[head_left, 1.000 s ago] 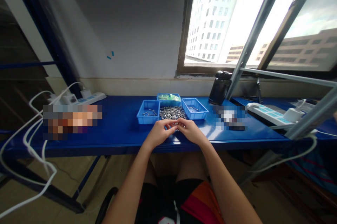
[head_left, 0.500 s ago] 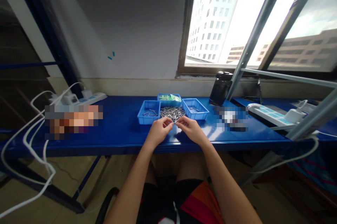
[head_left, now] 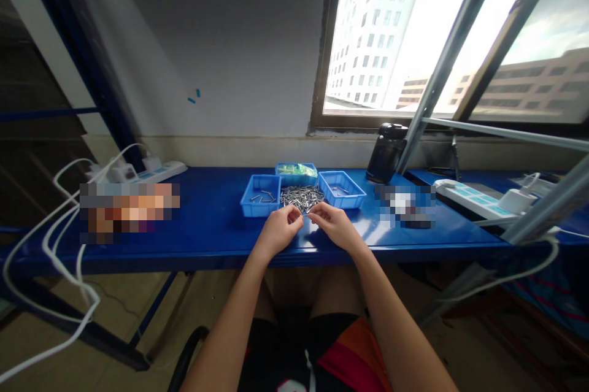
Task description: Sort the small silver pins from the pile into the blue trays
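Note:
A heap of small metal screws (head_left: 301, 197) lies on the blue table between blue bins. At its front edge, my left hand (head_left: 281, 229) and my right hand (head_left: 335, 226) face each other with fingertips close together. Both are pinched; what they hold is too small to name. The left bin (head_left: 260, 211) and the right bin (head_left: 343, 202) each contain a few metal pieces. Behind the heap, the back bin (head_left: 295, 166) holds green-tinted clear plastic packets (head_left: 299, 170).
A black jug (head_left: 385, 154) stands at the back right, with blurred-out items in front of it. Power strips lie at the left (head_left: 168, 170) and right (head_left: 473, 200), with white cables hanging off the left side. A metal post rises at the right.
The fingertips of my two hands have drawn slightly apart. The bins look the same.

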### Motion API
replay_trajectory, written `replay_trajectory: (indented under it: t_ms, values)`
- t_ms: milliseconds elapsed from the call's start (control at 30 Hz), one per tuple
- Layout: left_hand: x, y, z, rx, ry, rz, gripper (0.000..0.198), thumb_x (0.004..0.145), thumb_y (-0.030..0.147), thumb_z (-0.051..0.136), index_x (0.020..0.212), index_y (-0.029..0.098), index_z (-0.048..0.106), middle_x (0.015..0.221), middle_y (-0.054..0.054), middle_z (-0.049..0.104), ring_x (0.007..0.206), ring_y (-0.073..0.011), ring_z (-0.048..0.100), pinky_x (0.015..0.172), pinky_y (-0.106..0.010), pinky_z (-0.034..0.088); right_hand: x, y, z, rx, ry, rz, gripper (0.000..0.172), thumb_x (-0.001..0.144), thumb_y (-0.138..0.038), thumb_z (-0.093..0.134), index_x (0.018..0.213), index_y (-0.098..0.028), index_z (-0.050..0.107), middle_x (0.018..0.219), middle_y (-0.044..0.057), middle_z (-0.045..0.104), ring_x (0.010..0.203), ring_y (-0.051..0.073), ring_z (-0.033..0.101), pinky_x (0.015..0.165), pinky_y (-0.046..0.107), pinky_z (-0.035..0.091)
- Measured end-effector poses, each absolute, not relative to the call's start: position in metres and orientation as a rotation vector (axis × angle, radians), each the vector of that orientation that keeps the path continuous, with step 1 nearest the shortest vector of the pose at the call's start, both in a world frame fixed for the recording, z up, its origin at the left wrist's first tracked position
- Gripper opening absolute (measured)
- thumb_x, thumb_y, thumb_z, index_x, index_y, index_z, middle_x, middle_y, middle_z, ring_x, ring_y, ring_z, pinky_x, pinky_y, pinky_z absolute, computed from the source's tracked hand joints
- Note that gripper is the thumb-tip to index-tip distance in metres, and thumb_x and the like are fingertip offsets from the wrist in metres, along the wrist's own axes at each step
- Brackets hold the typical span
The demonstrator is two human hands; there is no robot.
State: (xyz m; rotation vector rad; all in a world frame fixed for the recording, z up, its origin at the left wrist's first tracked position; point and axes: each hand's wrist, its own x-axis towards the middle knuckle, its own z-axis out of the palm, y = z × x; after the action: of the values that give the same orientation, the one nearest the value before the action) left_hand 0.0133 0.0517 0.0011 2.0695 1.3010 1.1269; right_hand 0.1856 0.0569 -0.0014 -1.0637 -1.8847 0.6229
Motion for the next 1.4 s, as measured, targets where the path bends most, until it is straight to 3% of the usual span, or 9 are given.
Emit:
replay_trajectory:
  t_ms: [133, 433, 767, 1000, 1400]
  values:
    - [0.012, 0.052, 0.001, 2.007, 1.27, 1.247, 0.019, 0.076, 0.033, 0.054, 0.082, 0.017, 0.062, 0.073, -0.001, 0.064, 0.067, -0.0137, 0.056, 0.064, -0.024, 0.043, 0.184, 0.057, -0.003, -1.065, -1.961, 0.609, 0.022, 0.082, -0.038, 0.051, 0.079, -0.017, 0.059, 0.066, 0.0, 0.059, 0.062, 0.012, 0.051, 0.06, 0.024, 0.041]
    - [0.014, 0.043, 0.011, 2.062, 1.095, 1.143, 0.027, 0.075, 0.034, 0.057, 0.094, 0.017, 0.065, 0.073, -0.001, 0.063, 0.064, -0.0129, 0.054, 0.062, -0.023, 0.045, 0.184, 0.057, -0.005, -1.02, -1.978, 0.653, 0.017, 0.084, -0.032, 0.048, 0.083, -0.017, 0.057, 0.069, 0.0, 0.06, 0.064, 0.013, 0.054, 0.061, 0.024, 0.042]
    - [0.014, 0.049, 0.004, 1.98, 1.277, 1.245, 0.02, 0.076, 0.034, 0.051, 0.079, 0.017, 0.061, 0.071, -0.001, 0.062, 0.065, -0.0139, 0.054, 0.061, -0.024, 0.043, 0.185, 0.055, -0.001, -1.06, -1.948, 0.632, 0.021, 0.083, -0.037, 0.049, 0.082, -0.018, 0.058, 0.069, 0.001, 0.061, 0.064, 0.014, 0.054, 0.062, 0.025, 0.044]
    - [0.015, 0.049, 0.003, 2.108, 1.34, 1.028, 0.013, 0.073, 0.029, 0.052, 0.072, 0.018, 0.059, 0.066, 0.0, 0.061, 0.06, -0.0126, 0.052, 0.056, -0.022, 0.039, 0.185, 0.054, 0.001, -1.044, -1.86, 0.675, 0.021, 0.083, -0.037, 0.049, 0.083, -0.018, 0.056, 0.07, 0.002, 0.061, 0.065, 0.014, 0.056, 0.062, 0.026, 0.045]
    - [0.011, 0.053, 0.004, 1.684, 1.442, 1.558, 0.023, 0.08, 0.041, 0.048, 0.077, 0.018, 0.052, 0.056, 0.003, 0.054, 0.05, -0.0106, 0.051, 0.05, -0.02, 0.039, 0.186, 0.055, 0.0, -1.098, -1.84, 0.641, 0.022, 0.083, -0.038, 0.049, 0.083, -0.018, 0.059, 0.069, 0.001, 0.062, 0.066, 0.014, 0.056, 0.063, 0.025, 0.043]
